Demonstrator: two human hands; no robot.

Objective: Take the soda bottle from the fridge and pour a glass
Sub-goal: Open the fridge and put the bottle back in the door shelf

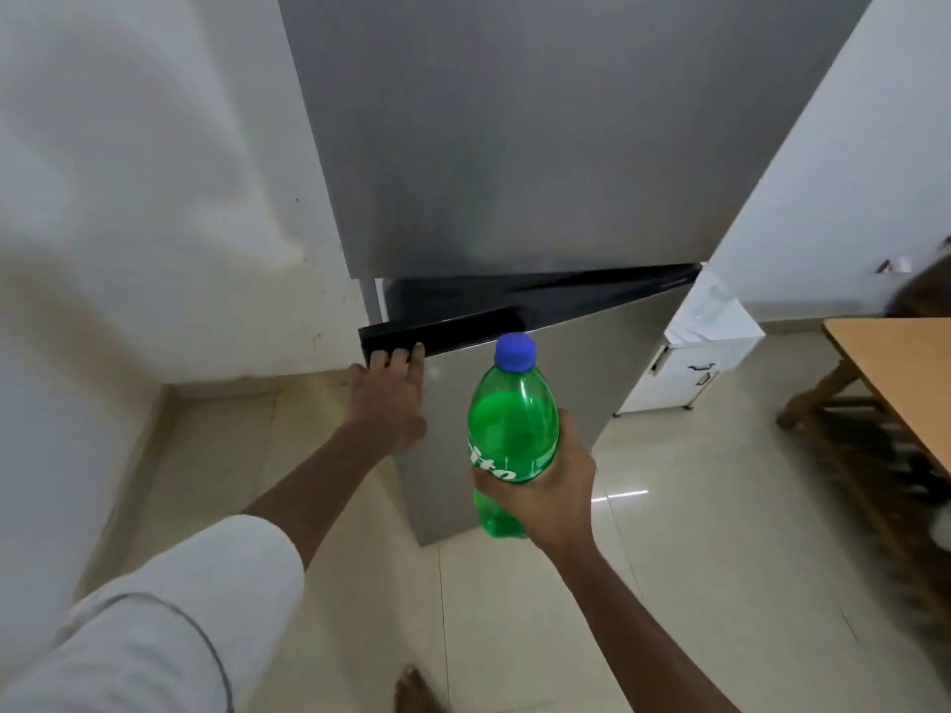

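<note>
A green soda bottle [512,424] with a blue cap stands upright in my right hand [545,486], which wraps its lower half in front of the fridge. The grey two-door fridge [514,146] fills the middle of the view. Its lower door [607,362] stands slightly ajar, with a dark gap under the upper door. My left hand [388,398] lies flat against the lower door, fingertips curled on its black handle [437,334]. No glass is in view.
A white wall stands at the left. A white cabinet [689,373] sits to the right of the fridge. A wooden table [895,383] edges in at the right. My bare foot [414,689] rests on the cream tiled floor.
</note>
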